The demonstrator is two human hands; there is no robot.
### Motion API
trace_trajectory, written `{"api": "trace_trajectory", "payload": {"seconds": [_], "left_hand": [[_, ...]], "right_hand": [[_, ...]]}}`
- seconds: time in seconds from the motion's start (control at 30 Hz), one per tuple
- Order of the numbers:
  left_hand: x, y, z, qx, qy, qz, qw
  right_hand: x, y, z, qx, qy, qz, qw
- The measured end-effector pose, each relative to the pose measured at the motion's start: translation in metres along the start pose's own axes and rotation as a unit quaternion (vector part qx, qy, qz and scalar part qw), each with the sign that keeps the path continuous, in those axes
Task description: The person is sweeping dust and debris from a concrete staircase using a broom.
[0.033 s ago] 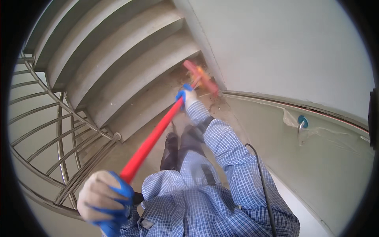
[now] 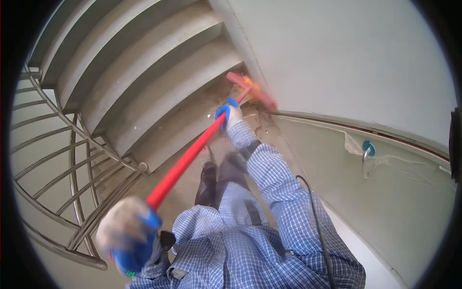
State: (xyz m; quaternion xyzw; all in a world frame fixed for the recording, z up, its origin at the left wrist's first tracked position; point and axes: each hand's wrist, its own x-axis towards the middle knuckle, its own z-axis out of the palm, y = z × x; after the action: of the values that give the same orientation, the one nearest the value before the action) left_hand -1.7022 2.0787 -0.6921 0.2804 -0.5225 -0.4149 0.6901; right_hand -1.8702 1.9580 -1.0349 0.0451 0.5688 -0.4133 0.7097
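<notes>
A broom with a red handle (image 2: 185, 161) runs slantwise across the view. My left hand (image 2: 129, 233), in a white and blue work glove and smeared by motion, is closed round its upper end at the lower left. Farther down the handle, my right hand (image 2: 230, 114), gloved alike, is closed on it close to the head. The red broom head (image 2: 257, 95), blurred, with yellow-orange at its middle, lies in the corner where the lowest step meets the wall. Dusty debris (image 2: 260, 126) is scattered on the floor beside it.
Curved concrete stairs (image 2: 159, 62) rise at the upper left. A metal railing (image 2: 62, 115) bends along the left side. On the right stands a pale wall (image 2: 346, 62), with a teal-collared metal fitting (image 2: 369, 149) and loose clear plastic (image 2: 353, 144) lower down. A black cable (image 2: 317, 226) hangs by my right arm.
The broom head has shifted right, closer to the wall. My right hand has moved slightly right with the handle, while my left hand has changed its tilt a little.
</notes>
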Motion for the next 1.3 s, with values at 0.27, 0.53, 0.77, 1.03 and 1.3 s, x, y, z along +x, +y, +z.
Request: {"api": "trace_trajectory", "payload": {"seconds": [0.27, 0.53, 0.77, 1.03, 1.3], "left_hand": [[-0.007, -0.023, 0.047, 0.089, -0.034, -0.071, 0.993], [-0.018, -0.055, 0.047, 0.237, 0.138, -0.091, 0.957], [-0.006, 0.018, 0.051, 0.189, 0.030, -0.052, 0.980], [-0.019, -0.063, 0.013, 0.134, 0.225, -0.066, 0.963], [-0.049, 0.034, 0.025, 0.213, 0.301, -0.033, 0.929]], "right_hand": [[0.013, 0.053, -0.047, -0.083, 0.072, 0.069, 0.991], [0.031, 0.000, -0.008, -0.059, -0.012, -0.116, 0.991], [-0.022, 0.082, 0.005, -0.067, 0.068, 0.074, 0.993], [-0.006, 0.004, 0.002, 0.125, 0.029, -0.061, 0.990], [-0.048, 0.161, 0.031, -0.185, -0.127, 0.081, 0.971]]}}
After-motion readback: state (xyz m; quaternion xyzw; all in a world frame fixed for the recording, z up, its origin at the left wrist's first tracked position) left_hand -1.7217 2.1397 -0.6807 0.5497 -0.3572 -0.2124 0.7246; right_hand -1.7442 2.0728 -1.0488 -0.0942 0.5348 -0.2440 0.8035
